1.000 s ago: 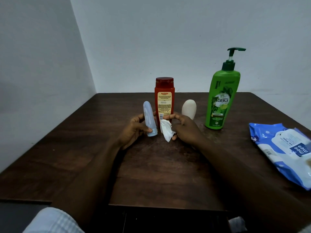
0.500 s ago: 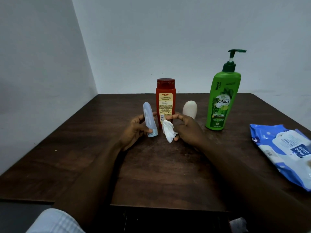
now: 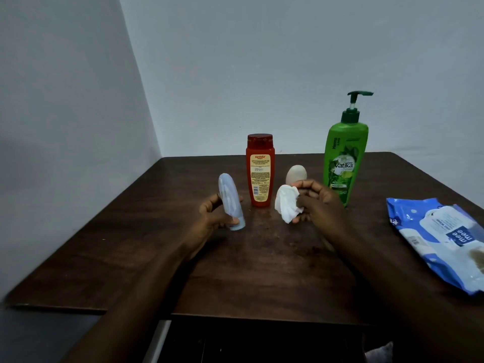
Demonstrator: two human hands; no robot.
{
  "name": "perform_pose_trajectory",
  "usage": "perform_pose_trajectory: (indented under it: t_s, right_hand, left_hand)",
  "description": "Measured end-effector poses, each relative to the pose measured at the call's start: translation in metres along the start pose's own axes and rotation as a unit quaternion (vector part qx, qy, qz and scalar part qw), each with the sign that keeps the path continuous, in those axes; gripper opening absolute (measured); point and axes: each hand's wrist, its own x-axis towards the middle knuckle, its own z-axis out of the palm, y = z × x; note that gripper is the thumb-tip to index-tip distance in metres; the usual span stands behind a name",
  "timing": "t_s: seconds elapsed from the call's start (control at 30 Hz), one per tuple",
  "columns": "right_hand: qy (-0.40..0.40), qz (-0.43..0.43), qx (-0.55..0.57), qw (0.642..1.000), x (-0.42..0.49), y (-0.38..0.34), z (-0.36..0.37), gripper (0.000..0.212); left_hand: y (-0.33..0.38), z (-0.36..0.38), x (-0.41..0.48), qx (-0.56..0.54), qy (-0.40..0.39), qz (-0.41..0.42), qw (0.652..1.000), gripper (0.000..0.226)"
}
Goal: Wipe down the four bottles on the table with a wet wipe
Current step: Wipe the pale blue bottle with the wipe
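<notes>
1. Wet wipe (image 3: pixel 286 205), bunched in my right fingers (image 3: pixel 307 185), has pulled away toward three o'clock from the pale blue bottle (image 3: pixel 230 197); earlier they nearly touched.
2. Left fingers (image 3: pixel 209 206) still grip that bottle, upright, mid-desk (image 3: pixel 262 273).
3. White bottle (image 3: pixel 296 173) is half hidden behind my right fingers; the wipes pack (image 3: pixel 440 239) is cut off at three o'clock.

The tube bottle (image 3: pixel 230 203) is showing pale blue, the flip-cap bottle (image 3: pixel 260 155) red with a yellow label (image 3: pixel 259 179), the pump bottle (image 3: pixel 343 153) green, the wipe (image 3: pixel 286 206) white, and the surface (image 3: pixel 262 271) dark brown wood grain.

Plain room corner, dim light
Dark wooden table (image 3: pixel 262 271) below; two pale bare walls (image 3: pixel 262 61) meeting at 11 o'clock.
</notes>
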Motion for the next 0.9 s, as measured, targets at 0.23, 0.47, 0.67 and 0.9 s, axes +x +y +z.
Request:
perform_pose_trajectory:
  t_s: [0.23,0.47,0.67,0.9]
  right_hand:
    - [-0.003,0.033,0.091,0.995,-0.021,-0.008,-0.021,0.028]
    - [0.019,-0.008,0.035,0.999,-0.036,-0.025,-0.035,0.020]
    - [0.013,-0.225,-0.272,0.936,-0.050,-0.015,-0.029,0.017]
    - [0.034,-0.258,-0.355,0.898,-0.057,-0.002,-0.028,0.022]
  left_hand:
    - [0.003,0.049,-0.015,0.029,-0.010,-0.032,0.999,0.067]
    - [-0.005,0.094,-0.012,0.077,0.038,0.003,0.996,0.046]
    - [-0.010,0.110,-0.015,0.066,0.063,0.072,0.993,0.046]
    - [-0.022,0.115,-0.021,0.068,0.034,0.077,0.994,0.045]
